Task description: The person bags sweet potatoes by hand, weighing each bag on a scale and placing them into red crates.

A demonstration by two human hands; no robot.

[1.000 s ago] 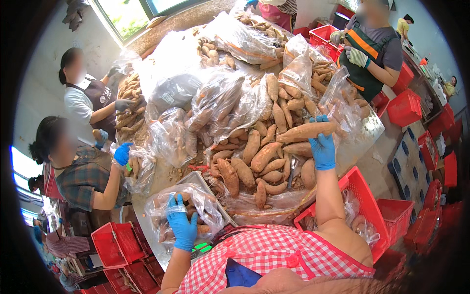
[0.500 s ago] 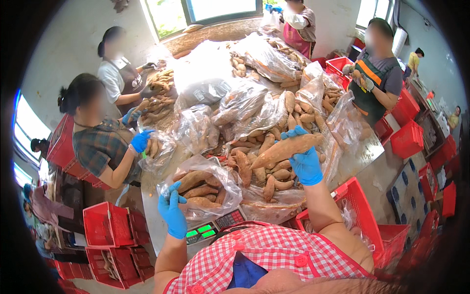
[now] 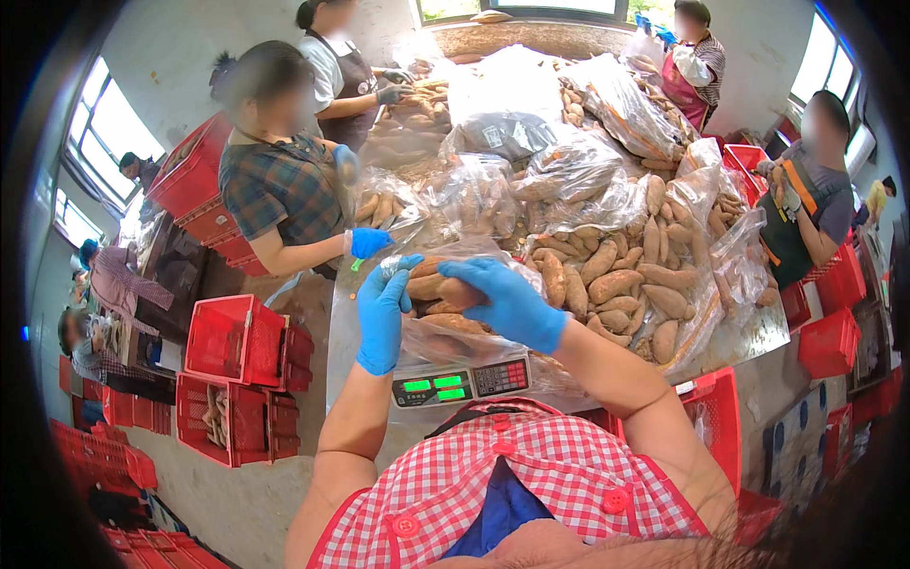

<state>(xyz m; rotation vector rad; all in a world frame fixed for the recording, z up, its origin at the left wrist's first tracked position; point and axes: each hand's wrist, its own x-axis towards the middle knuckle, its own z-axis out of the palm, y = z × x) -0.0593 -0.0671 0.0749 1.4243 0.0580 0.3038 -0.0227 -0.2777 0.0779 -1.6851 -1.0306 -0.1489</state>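
Observation:
A clear plastic bag (image 3: 460,248) with several sweet potatoes (image 3: 431,287) in it sits in front of me, on or just behind a digital scale (image 3: 462,383) with green displays. My left hand (image 3: 382,318), in a blue glove, is closed on the left rim of the bag. My right hand (image 3: 517,305), gloved in blue too, is closed round a sweet potato (image 3: 462,294) at the bag's mouth; its fingers partly hide that potato. To the right of the bag lies a large heap of loose sweet potatoes (image 3: 621,283) on plastic sheeting.
Several filled plastic bags (image 3: 578,175) cover the metal table (image 3: 360,327). A co-worker's blue-gloved hand (image 3: 368,243) is close beyond my left hand. Red crates (image 3: 232,337) stand at the table's left, and another red crate (image 3: 722,417) is by my right elbow. Other people stand round the table.
My right hand has brought its sweet potato leftward from over the heap to the bag's mouth. My left hand remains at the bag's rim. The head view has shifted, sliding the scene rightward.

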